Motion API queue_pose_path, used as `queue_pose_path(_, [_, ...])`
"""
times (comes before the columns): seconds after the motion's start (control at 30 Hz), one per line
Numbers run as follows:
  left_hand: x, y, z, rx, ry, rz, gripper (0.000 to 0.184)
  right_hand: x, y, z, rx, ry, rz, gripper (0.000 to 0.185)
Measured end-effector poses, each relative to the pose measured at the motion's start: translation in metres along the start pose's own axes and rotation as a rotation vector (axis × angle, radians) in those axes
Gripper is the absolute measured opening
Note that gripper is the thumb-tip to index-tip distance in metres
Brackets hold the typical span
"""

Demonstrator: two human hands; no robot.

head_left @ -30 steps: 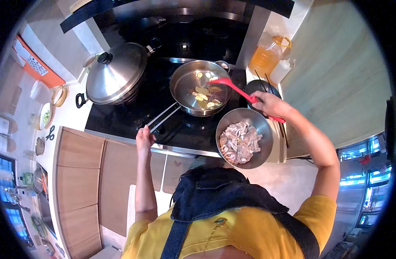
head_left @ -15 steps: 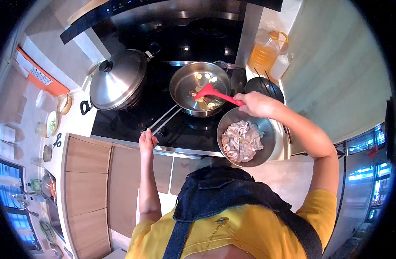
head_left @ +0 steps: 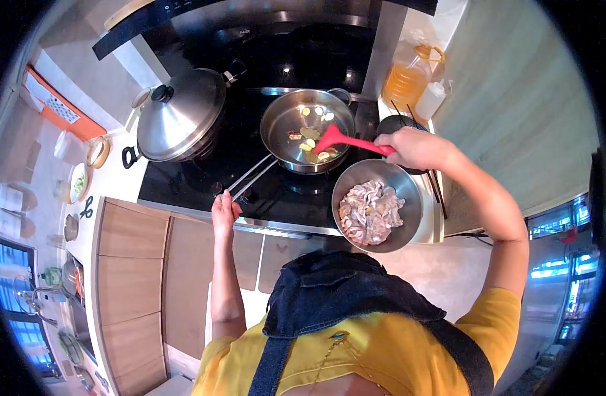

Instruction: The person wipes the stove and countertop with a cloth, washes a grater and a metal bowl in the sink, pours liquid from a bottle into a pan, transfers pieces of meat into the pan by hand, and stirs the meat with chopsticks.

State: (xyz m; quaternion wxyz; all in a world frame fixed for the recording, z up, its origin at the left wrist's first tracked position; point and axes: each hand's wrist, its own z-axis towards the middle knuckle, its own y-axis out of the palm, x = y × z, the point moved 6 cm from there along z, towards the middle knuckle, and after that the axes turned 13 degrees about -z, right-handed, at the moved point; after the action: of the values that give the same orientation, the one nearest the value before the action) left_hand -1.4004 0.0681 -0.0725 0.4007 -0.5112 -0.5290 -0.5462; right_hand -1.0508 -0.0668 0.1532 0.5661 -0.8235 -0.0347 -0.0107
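A steel frying pan (head_left: 271, 109) sits on the black cooktop, with pale slices and some reddish-brown bits in its shiny base. My left hand (head_left: 225, 210) is closed around the end of the pan's long wire-like handle (head_left: 251, 177). In my right hand (head_left: 410, 146) I grip a red spatula (head_left: 356, 141), its head low inside the right part of the pan among the slices. Below my right forearm stands a metal bowl (head_left: 414, 198) of raw sliced meat (head_left: 372, 212), close to the cooktop's front right corner.
Left of the pan is a large lidded wok (head_left: 184, 119). An oil jug (head_left: 406, 76), a white squeeze bottle (head_left: 432, 99), a dark bowl (head_left: 397, 124) and chopsticks (head_left: 437, 191) stand at right. Scissors (head_left: 86, 207) and a plate of chopped greens (head_left: 78, 183) are on the left counter.
My right hand has moved to the right, drawing the spatula head across the pan. Some slices have shifted. My left hand stays on the pan handle.
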Motion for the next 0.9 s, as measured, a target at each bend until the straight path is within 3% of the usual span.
queue_pose_path(0.03, [0.0, 0.001, 0.001, 0.003, -0.004, -0.009, 0.034, 0.004, 0.004, -0.004, -0.045, -0.033, -0.026, 0.037])
queue_pose_path(0.07, [0.0, 0.001, 0.0, 0.005, -0.008, -0.018, 0.034, -0.008, -0.003, -0.004, 0.104, -0.197, -0.096, 0.035])
queue_pose_path(0.1, [0.001, 0.002, -0.001, 0.004, -0.01, -0.018, 0.034, -0.008, -0.006, -0.002, 0.102, -0.196, -0.096, 0.035])
queue_pose_path(0.17, [0.004, 0.004, -0.001, -0.003, -0.012, -0.054, 0.034, 0.002, -0.007, 0.001, -0.196, 0.074, 0.112, 0.034])
queue_pose_path(0.3, [-0.003, 0.0, 0.002, -0.024, -0.046, -0.107, 0.034, 0.012, -0.041, 0.01, -0.188, -0.025, -0.073, 0.036])
queue_pose_path(0.43, [-0.006, 0.0, 0.002, -0.039, -0.035, -0.132, 0.034, 0.008, -0.036, 0.022, -0.399, -0.025, -0.182, 0.038])
queue_pose_path(0.57, [0.0, 0.003, -0.002, -0.025, -0.054, -0.152, 0.033, -0.022, -0.04, 0.022, -0.339, 0.144, -0.016, 0.037])
queue_pose_path(0.6, [-0.003, 0.001, 0.0, -0.019, -0.07, -0.149, 0.032, -0.02, -0.03, 0.033, -0.206, -0.002, -0.034, 0.036])
queue_pose_path(0.77, [0.004, 0.004, -0.003, -0.05, -0.122, -0.181, 0.029, -0.021, -0.032, 0.014, -0.188, 0.052, -0.093, 0.037])
queue_pose_path(0.9, [0.003, 0.006, -0.001, -0.048, -0.095, -0.15, 0.031, -0.042, -0.019, 0.02, 0.029, -0.104, -0.088, 0.031])
